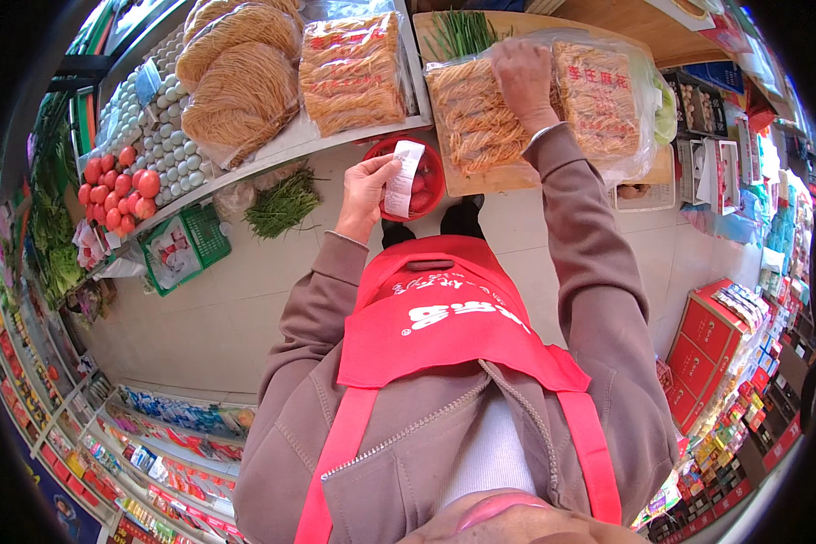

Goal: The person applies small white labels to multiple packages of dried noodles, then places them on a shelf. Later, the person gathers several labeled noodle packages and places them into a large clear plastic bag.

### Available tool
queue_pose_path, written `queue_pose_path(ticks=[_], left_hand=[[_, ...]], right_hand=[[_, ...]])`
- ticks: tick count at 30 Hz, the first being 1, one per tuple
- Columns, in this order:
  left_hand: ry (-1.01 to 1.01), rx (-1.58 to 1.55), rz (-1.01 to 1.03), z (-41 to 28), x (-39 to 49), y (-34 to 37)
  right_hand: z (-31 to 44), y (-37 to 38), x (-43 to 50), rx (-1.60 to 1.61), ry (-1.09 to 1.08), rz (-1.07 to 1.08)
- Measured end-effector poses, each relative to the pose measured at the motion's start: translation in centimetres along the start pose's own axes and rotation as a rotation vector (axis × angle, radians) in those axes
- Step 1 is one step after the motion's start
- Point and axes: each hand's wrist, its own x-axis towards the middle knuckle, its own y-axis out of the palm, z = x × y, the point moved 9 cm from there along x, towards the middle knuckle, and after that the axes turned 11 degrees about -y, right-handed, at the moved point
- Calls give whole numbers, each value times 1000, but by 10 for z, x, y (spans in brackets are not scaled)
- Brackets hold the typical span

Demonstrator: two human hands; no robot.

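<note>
My left hand (367,194) pinches a narrow printed paper slip (404,175), like a receipt, between thumb and fingers. The slip hangs over a red plastic basin (438,194) with red items inside. My right hand (525,78) reaches onto a plastic-bagged pack of fried dough twists (476,112). Its fingers curl down over the pack, and their tips are hidden, so its grip is unclear. To its right lies another bagged pack of dough twists (598,95) with red print. Both packs lie on a wooden board (459,185).
Green stalks (459,34) lie behind the packs. On the left counter (258,153) are bagged noodle-like bundles (245,95), another twist pack (352,75), eggs (170,139) and tomatoes (112,194). A green crate (204,241) and leafy greens (285,202) sit lower down. Red cartons (704,347) stand right.
</note>
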Motion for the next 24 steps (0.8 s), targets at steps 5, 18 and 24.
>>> queue_pose_path(ticks=[5,18,24], left_hand=[[8,-47,7,2,2,-1],[23,57,188,8,7,49],[791,1205,177,-26,-36,143]], right_hand=[[49,17,-39,93,-135,138],[38,15,-66,256,78,174],[1,14,-15,131,38,108]])
